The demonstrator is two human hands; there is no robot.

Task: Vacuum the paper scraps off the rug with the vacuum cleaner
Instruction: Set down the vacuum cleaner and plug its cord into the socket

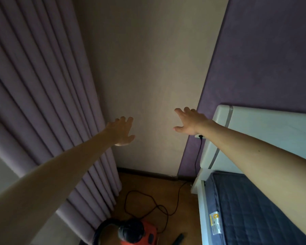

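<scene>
Vacuum cleaner sits on the floor at six o'clock, untouched. Its cord runs to a wall plug just under the right wrist, likely for power. Left hand and right hand reach forward, fingers spread, grasping nothing. Curtain at nine, bed at four. No rug shows.

No legible text; only a yellow-and-white label on the mattress edge, print unreadable
</scene>
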